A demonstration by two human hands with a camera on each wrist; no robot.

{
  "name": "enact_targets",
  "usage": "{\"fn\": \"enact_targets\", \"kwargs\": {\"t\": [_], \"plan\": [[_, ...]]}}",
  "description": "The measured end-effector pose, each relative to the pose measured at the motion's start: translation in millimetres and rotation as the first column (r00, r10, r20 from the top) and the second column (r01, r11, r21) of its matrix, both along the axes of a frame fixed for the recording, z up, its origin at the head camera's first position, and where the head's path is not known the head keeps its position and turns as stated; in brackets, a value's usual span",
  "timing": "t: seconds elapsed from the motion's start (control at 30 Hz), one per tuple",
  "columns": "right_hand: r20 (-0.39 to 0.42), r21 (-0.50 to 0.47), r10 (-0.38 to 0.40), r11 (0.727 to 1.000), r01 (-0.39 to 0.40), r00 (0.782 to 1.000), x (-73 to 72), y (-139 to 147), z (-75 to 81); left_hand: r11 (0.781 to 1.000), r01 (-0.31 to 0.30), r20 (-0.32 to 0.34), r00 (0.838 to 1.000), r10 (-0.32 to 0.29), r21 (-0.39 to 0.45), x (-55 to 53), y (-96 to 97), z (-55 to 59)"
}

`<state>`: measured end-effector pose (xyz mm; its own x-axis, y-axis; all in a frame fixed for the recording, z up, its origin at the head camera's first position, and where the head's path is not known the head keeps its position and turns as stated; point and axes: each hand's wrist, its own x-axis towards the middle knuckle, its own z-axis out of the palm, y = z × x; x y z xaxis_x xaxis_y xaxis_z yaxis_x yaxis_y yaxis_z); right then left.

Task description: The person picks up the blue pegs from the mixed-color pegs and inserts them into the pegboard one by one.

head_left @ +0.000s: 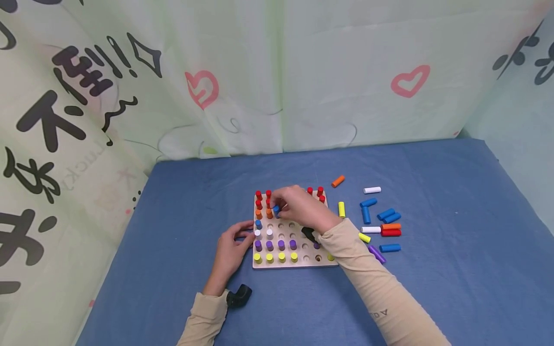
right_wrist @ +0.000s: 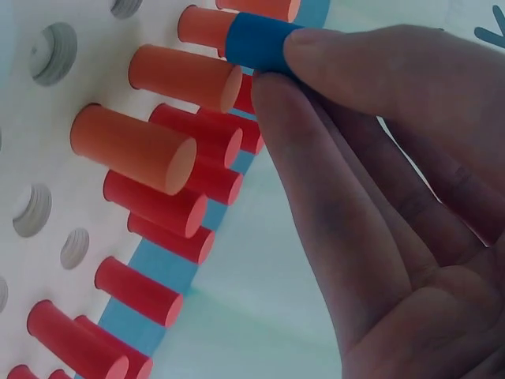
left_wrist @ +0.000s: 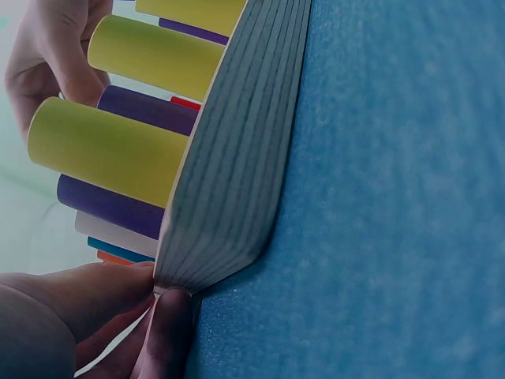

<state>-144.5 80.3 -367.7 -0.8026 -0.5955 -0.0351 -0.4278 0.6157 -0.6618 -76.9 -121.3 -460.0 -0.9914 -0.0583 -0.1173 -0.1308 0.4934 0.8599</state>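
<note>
A wooden pegboard (head_left: 298,263) lies on the table, with red, orange, blue, white, purple and yellow pegs standing in rows. My right hand (head_left: 299,207) is over its back part and pinches a blue peg (right_wrist: 260,43) between thumb and fingertips. The peg is beside the orange pegs (right_wrist: 134,146); its far end is hidden in the right wrist view. At the board's left edge, my left hand (head_left: 230,247) grips the rim with thumb and fingers, close to a corner in the left wrist view. Several holes in the middle rows hold no peg.
Loose pegs lie right of the board: several blue pegs (head_left: 366,215), white pegs (head_left: 372,190), an orange peg (head_left: 338,181), a red peg (head_left: 391,233), a purple peg (head_left: 377,254) and yellow pegs (head_left: 341,209). A printed curtain (head_left: 320,110) hangs behind the blue-covered table (head_left: 199,202).
</note>
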Motion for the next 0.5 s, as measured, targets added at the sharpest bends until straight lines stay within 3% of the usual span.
{"fn": "enact_targets", "kwargs": {"t": [0.5], "plan": [[0.018,-0.025,0.054,0.998,-0.054,0.998,0.4,-9.6,-3.5,1.000,0.010,-0.009,1.000,-0.010,0.002,0.1,-0.8,0.6]]}}
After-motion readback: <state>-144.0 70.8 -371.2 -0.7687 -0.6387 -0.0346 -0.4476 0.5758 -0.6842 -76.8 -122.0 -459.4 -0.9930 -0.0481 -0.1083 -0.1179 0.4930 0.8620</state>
